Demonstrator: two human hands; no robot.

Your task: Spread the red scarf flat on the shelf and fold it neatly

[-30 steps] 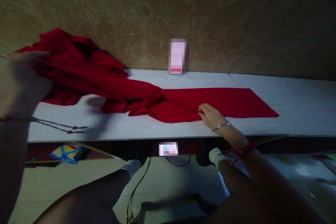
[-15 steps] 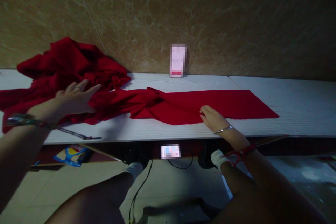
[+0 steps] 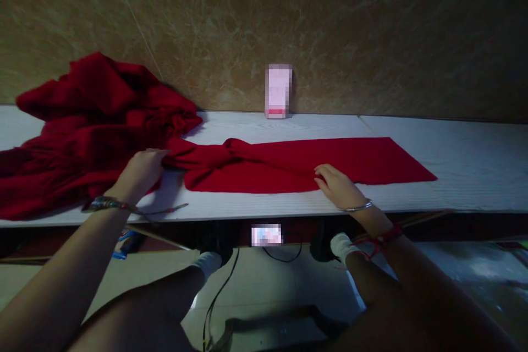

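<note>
A long red cloth (image 3: pixel 280 168) runs along the white wooden bench top, smooth with a slanted end at the right and twisted near its middle. Its left part merges with a crumpled red heap of cloth (image 3: pixel 111 93) against the wall; whether they are one piece I cannot tell. My left hand (image 3: pixel 142 173) is closed round a gathered part of the cloth, with the fingertips partly hidden. At the cloth's near edge, my right hand (image 3: pixel 338 186) has its fingers curled and pinched on the fabric.
A phone-like pink object (image 3: pixel 278 91), blurred out, leans on the brown marbled wall (image 3: pixel 371 33). Below the white bench top (image 3: pixel 474 170) are a lit screen (image 3: pixel 266 235), dark cables and a partly hidden blue packet (image 3: pixel 121 245). My legs are under the edge.
My left hand, spread open over the cloth before, has moved right and closed on it. The cloth beside it is drawn slightly and less spread. My right hand stays at the near edge.
</note>
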